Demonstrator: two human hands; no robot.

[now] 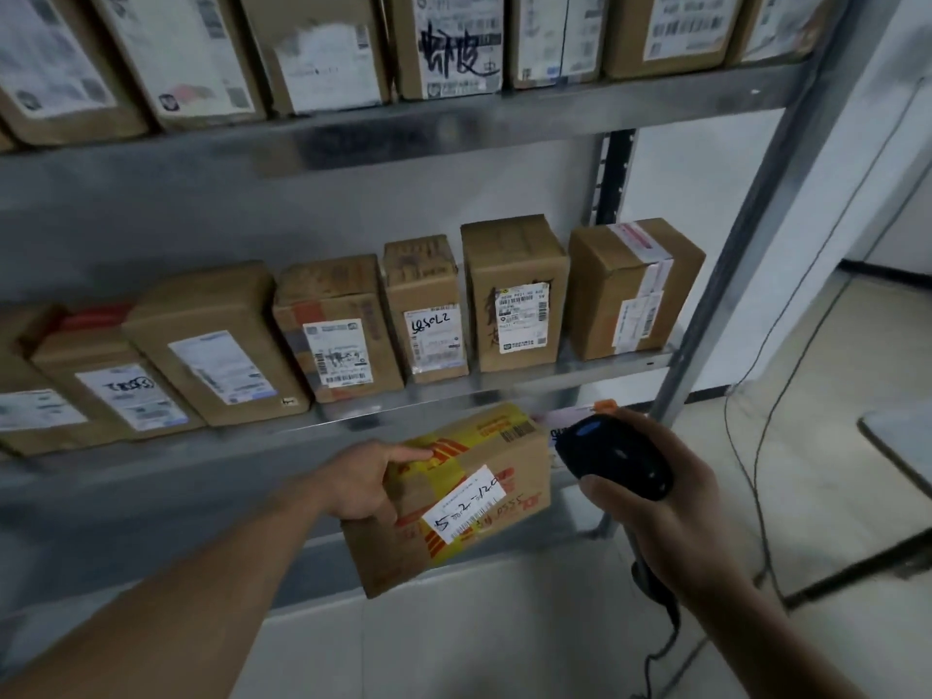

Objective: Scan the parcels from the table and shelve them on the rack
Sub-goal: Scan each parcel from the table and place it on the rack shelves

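Cardboard parcel (454, 496) is gripped by left hand (360, 484) fingers; right hand (671, 517) fingers wrap the black scanner (613, 456).

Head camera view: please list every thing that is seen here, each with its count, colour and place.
held parcel: one, brown with yellow and red tape and a white label, in front of the rack, below the middle shelf
scanner: one, black, right of the held parcel
middle-shelf parcels: about seven, brown with white labels, in a row
top-shelf parcels: at least seven, brown with white labels, cut off by the upper edge
rack: one, grey metal, fills the left and centre
cables: thin, black, on the floor at the right
floor: pale tiles, bottom and right
left hand: one, grips the held parcel
right hand: one, grips the scanner
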